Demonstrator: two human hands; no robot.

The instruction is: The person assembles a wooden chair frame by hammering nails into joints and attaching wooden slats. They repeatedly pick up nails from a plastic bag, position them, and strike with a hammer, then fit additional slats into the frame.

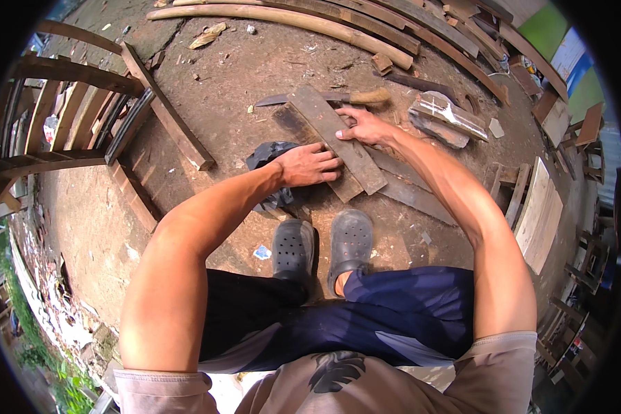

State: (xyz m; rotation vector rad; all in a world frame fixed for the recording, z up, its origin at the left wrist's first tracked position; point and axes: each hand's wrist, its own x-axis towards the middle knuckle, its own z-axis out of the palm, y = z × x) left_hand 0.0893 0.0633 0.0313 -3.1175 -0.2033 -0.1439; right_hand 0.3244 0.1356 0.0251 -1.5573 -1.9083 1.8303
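Observation:
Two short wooden planks lie crossed at a slight angle in front of my feet. The upper grey-brown plank (341, 138) partly covers the lower, darker plank (348, 188). My right hand (367, 128) grips the upper plank's right edge, its thumb on the top face. From the other side, my left hand (309, 165) has its fingers closed over the lower plank; its thumb is hidden. A black plastic bag (269, 153) is crumpled beside and under my left wrist. Just beyond the planks lies a large knife with a wooden handle (370, 97), its blade partly covered by the upper plank.
A slatted wooden frame (55, 160) stands at the left. Long poles and boards (290, 19) lie along the far side. A block with white residue (450, 114) sits to the right, with a grey board (415, 194) nearer. My clogs (352, 241) rest on the rough floor.

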